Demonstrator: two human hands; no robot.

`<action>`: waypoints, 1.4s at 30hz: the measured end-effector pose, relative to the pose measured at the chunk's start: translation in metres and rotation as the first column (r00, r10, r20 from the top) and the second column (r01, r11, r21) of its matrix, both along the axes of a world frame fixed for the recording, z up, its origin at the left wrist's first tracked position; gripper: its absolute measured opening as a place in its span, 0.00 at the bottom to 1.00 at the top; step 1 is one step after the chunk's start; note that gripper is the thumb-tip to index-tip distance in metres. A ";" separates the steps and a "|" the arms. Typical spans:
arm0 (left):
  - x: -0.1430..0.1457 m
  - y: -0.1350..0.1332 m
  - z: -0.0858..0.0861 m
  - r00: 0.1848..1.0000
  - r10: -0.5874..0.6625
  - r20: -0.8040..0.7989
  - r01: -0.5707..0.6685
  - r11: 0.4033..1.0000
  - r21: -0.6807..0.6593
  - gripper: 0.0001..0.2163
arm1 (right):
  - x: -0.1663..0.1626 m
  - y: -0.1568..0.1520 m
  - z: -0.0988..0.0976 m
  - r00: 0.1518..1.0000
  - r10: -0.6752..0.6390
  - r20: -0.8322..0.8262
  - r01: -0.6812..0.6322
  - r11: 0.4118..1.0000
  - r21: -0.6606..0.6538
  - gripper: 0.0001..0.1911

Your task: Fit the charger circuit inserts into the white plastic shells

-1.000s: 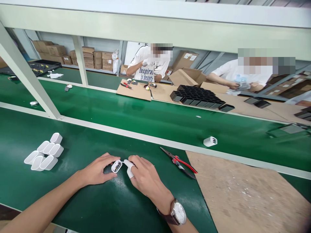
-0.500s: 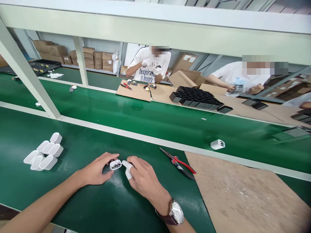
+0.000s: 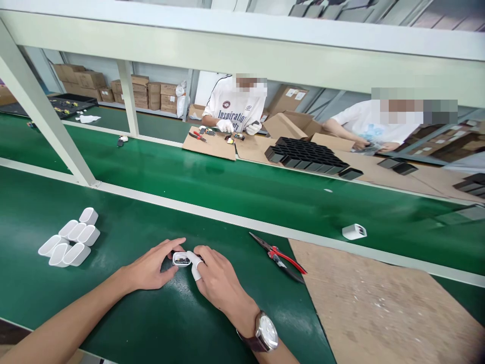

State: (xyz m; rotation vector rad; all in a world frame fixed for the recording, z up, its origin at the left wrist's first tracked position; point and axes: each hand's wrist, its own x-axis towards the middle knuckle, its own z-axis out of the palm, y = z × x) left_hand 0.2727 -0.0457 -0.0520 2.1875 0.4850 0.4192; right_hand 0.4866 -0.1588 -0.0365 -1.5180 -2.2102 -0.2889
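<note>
The small white shell is pinched just over the green mat between both hands. The left hand is curled nearly closed, with thumb below and forefinger above the shell's left end. The right hand is half closed and presses on its right end with a digit in a white cot. The shell lies at 2 o'clock of the left hand and at 10 o'clock of the right one. Its open face shows dark inner parts, so I think a hard or tilted push could bend or jam them. The smooth cot may also slip, and the piece would drop on the mat.
</note>
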 end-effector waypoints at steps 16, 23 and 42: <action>0.000 0.000 0.000 1.000 -0.010 -0.020 0.010 1.000 -0.012 0.35 | 0.008 0.000 0.007 1.000 -0.012 -0.009 0.012 0.998 0.056 0.12; 0.000 -0.001 0.001 1.000 -0.005 -0.026 0.005 1.000 -0.009 0.34 | 0.007 0.000 0.000 1.000 -0.011 -0.001 0.011 1.000 0.014 0.12; 0.000 -0.001 0.001 0.999 -0.004 -0.038 0.005 1.000 0.022 0.35 | 0.000 -0.003 0.015 0.985 -0.010 0.170 0.006 1.000 0.024 0.13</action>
